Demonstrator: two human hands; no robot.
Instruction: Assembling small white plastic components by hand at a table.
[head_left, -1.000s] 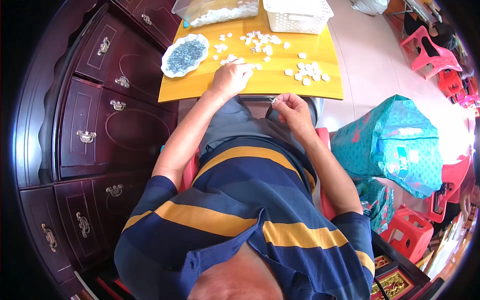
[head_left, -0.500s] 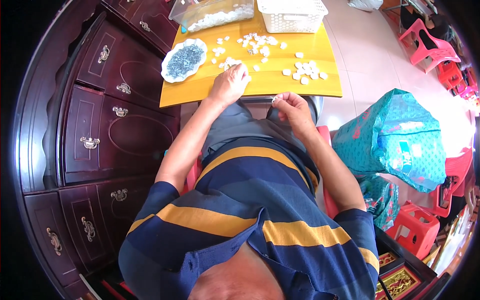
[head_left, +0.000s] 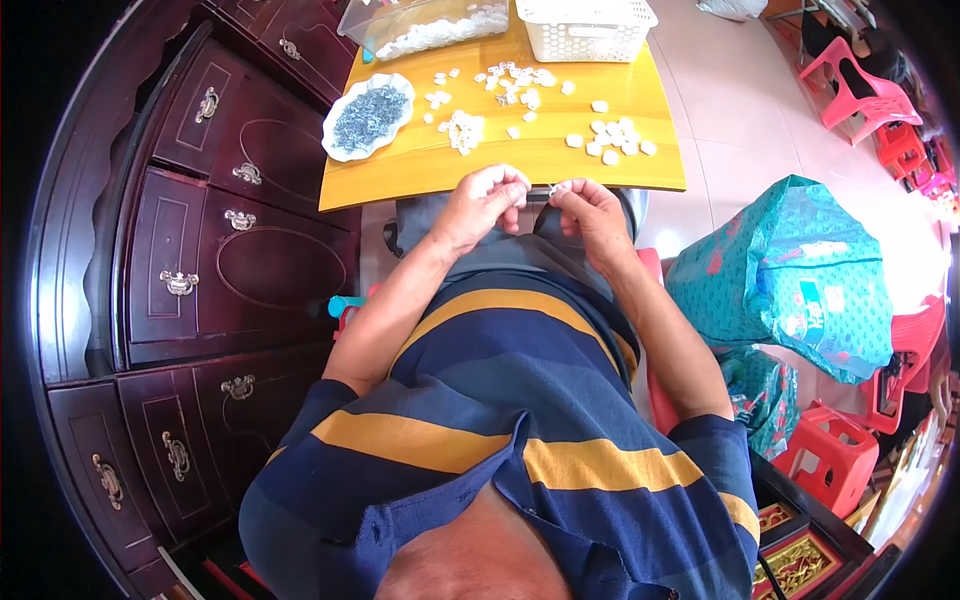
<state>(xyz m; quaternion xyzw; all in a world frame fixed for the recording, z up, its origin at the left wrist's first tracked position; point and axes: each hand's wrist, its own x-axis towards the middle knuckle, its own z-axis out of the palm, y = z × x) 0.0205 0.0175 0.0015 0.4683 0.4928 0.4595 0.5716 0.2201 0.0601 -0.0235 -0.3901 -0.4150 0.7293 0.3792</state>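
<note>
Right fingers (head_left: 576, 187) pinch a small white piece (head_left: 553, 191) (left fingers (head_left: 505, 178) curled nearby).

"what's the shirt (head_left: 500, 350) like?"
"navy with slate-blue bands (head_left: 590, 410) and wide mustard stripes (head_left: 610, 467) running across it."
"and the sleeves (head_left: 712, 455)?"
"short, dark blue, with mustard higher up."
"how about the collar (head_left: 440, 515)?"
"dark blue, lying open at the neck (head_left: 480, 550)."
"and below?"
"grey trousers (head_left: 430, 215)."
"and the arms (head_left: 395, 308)?"
"bare from the sleeves down, left hand (head_left: 485, 207) and right hand (head_left: 597, 220) included."
</note>
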